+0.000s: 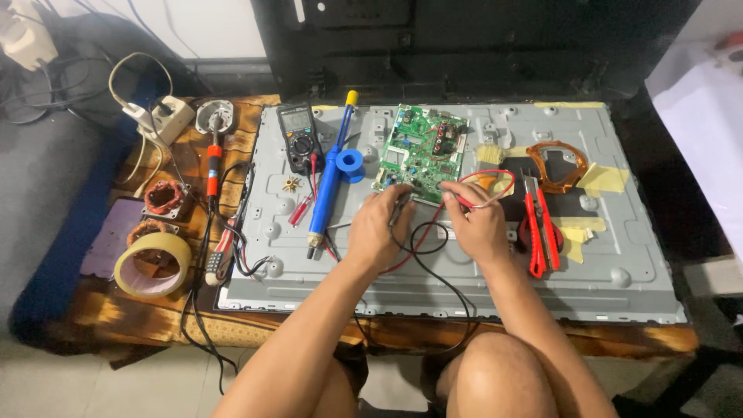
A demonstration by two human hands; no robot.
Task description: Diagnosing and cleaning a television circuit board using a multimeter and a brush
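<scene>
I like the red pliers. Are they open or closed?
Open a little. The red-handled pliers lie flat on the grey metal panel, right of the right hand, and their two handles spread apart toward the near end.

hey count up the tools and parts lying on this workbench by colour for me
Blue: 1, plastic desoldering pump
Red: 2, red-handled pliers, small red screwdriver
Green: 1, circuit board
Black: 1, digital multimeter
Beige: 1, tape roll
Total: 6

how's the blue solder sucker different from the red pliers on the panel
The solder sucker is blue with a yellow tip, one long tube, lying left of the left hand. The pliers have two red handles and lie right of the right hand. Both lie untouched on the grey metal panel.
</scene>
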